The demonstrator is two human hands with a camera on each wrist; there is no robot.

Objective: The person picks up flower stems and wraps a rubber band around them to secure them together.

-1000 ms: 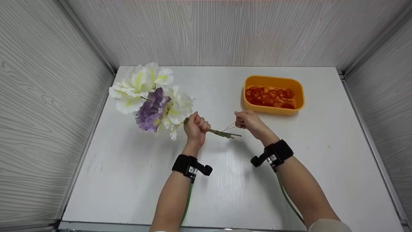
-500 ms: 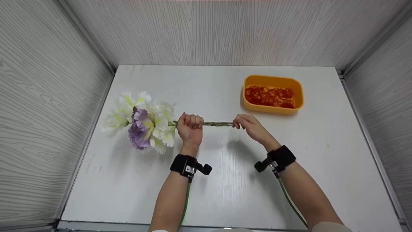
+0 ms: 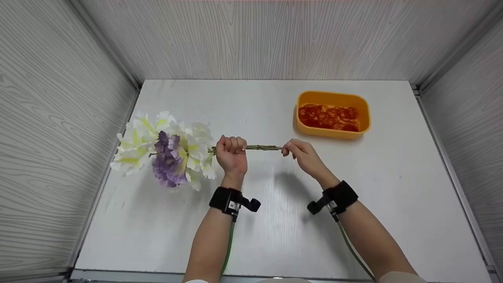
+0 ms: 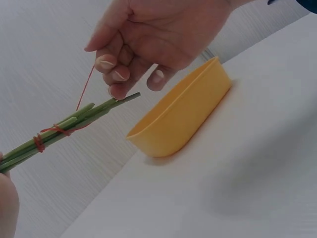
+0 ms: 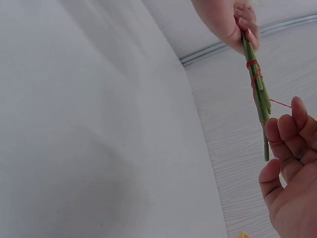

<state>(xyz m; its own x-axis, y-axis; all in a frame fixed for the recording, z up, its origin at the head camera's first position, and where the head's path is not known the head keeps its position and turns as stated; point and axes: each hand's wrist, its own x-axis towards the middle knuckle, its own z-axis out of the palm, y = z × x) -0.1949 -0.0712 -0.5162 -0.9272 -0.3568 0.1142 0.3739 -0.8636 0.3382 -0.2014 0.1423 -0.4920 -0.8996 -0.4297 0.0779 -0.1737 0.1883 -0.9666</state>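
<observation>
My left hand (image 3: 232,156) is wrapped round the stems of a bunch of large white and purple flowers (image 3: 169,159), held sideways with the blooms to the left. Green stems (image 4: 27,151) stick out of the fist to the right. A red rubber band (image 4: 38,144) is wound round them, and in the right wrist view it crosses them in several turns. One stretched strand runs from the stems to the curled fingers of my right hand (image 3: 306,157), which holds it beside the stem ends. Those fingertips are right at the longest stem's tip.
A yellow-orange tub (image 3: 334,133) with a heap of red rubber bands (image 3: 329,118) stands behind my right hand. Both stand over a white table (image 3: 271,236), with pale wood-grain panels (image 3: 267,39) at the back and sides.
The flowers have swung down and left, and the stems now lie level. My right hand has come from pulling the stretched band away to the stem ends; the tub has stayed put.
</observation>
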